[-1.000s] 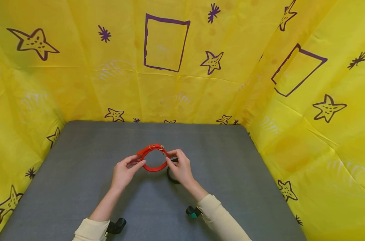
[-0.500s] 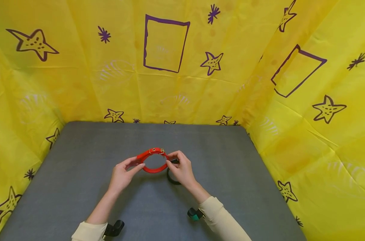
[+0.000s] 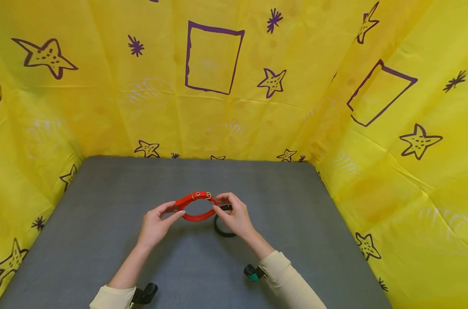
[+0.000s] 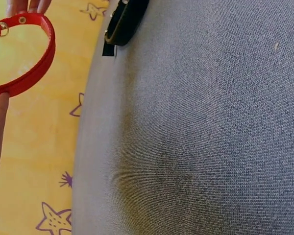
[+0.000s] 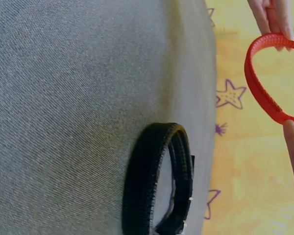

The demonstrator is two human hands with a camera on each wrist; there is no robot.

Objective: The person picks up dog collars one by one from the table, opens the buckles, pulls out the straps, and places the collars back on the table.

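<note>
A red collar [image 3: 195, 218], buckled into a loop, is held up above the table by both hands. My left hand [image 3: 154, 226] pinches its left side between thumb and fingers, while my right hand [image 3: 235, 216] grips the right side close to the gold-coloured buckle [image 3: 208, 195]. A metal eyelet shows on the upper strap. Behind and below the right hand, a black collar [image 3: 222, 233] lies looped on the table, partly hidden by that hand. The right wrist view shows the black collar [image 5: 139, 181] standing on edge, with the red collar [image 5: 258, 90] to its right.
The grey cloth-covered table [image 3: 114, 189] is bordered by yellow curtains [image 3: 226, 116] with purple stars and squares at the back and both sides. Black devices [image 3: 145, 294] are strapped at both wrists, below cream sleeves.
The red collar has come down a little and tipped, so its loop looks flatter. Both hands keep their hold, and slightly more of the black collar shows.
</note>
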